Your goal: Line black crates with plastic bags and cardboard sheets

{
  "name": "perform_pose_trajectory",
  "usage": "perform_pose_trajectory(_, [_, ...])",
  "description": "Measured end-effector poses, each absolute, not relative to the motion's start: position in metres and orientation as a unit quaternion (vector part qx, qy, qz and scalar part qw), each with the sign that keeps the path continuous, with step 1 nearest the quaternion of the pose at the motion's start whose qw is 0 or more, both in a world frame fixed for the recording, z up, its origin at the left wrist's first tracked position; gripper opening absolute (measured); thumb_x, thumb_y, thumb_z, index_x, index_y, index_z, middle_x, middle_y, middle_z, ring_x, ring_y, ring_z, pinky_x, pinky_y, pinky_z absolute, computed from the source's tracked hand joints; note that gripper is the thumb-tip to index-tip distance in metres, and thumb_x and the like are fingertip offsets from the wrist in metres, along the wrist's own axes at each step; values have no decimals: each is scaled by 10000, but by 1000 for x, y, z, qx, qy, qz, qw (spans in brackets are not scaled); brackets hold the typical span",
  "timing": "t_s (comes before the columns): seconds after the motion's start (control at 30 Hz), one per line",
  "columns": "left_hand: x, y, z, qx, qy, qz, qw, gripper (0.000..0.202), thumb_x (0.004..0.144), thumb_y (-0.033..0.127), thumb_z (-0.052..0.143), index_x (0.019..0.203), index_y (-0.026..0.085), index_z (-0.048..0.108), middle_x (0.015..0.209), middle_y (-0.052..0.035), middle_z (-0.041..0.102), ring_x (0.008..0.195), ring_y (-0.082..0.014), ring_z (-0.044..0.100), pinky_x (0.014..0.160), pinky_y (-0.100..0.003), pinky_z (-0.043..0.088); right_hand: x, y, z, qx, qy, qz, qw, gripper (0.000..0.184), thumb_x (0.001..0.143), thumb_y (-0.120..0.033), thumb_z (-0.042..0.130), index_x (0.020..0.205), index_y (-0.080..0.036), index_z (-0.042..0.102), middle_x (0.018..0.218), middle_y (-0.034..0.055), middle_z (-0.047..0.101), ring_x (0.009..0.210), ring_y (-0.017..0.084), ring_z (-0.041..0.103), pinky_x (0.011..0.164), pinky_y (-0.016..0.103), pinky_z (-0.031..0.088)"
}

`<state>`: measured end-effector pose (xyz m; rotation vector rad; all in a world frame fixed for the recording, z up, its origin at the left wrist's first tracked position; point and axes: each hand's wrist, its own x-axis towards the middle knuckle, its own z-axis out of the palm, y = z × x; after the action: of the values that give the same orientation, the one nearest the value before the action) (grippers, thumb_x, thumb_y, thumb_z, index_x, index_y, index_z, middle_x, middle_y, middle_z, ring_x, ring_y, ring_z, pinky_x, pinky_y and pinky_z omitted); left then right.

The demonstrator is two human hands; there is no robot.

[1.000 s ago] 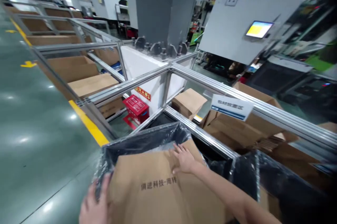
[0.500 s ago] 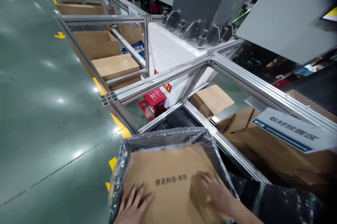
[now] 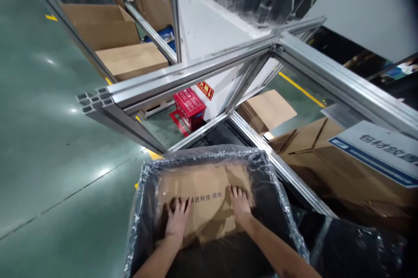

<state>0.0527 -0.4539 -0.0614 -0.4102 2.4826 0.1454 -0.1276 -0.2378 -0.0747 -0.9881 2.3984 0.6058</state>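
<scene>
A brown cardboard sheet point(image 3: 204, 186) with black printed characters lies deep inside a dark bin point(image 3: 143, 208) lined with clear plastic film. My left hand point(image 3: 177, 220) presses flat on the sheet's left part, fingers spread. On the sheet's right part, next to the printed text, my right hand point(image 3: 241, 203) presses down, palm flat. Both forearms reach down into the bin from the bottom of the view.
An aluminium profile frame point(image 3: 183, 79) crosses just beyond the bin. Behind it stand a red box point(image 3: 189, 106), a white pillar base point(image 3: 209, 42) and several cardboard boxes point(image 3: 130, 58). A white-and-blue sign point(image 3: 379, 151) hangs at right. Green floor point(image 3: 48, 147) lies left.
The cardboard sheet has gone from the bin's top down into the bin. Both hands followed it downward, and my view tilted further down.
</scene>
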Motion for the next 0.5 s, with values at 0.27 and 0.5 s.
perform_pose_trajectory(0.27, [4, -500, -73, -220, 934, 111, 260, 836, 743, 290, 825, 1492, 309, 453, 1708, -140, 88, 1529, -488, 97, 1132, -623, 375, -169, -242, -102, -345, 878, 209, 257, 971, 696, -316, 829, 1550, -268, 371, 1705, 135, 6, 1531, 483, 37, 1205, 650, 28])
perform_pose_trajectory(0.5, [-18, -515, -107, -247, 913, 126, 300, 916, 810, 358, 788, 1564, 215, 289, 1684, -154, 197, 1513, -380, 249, 1183, -575, 359, -188, -252, -136, -284, 883, 193, 318, 848, 836, -342, 761, 1559, -259, 327, 1695, 104, 146, 1503, 389, 239, 1201, 621, 223])
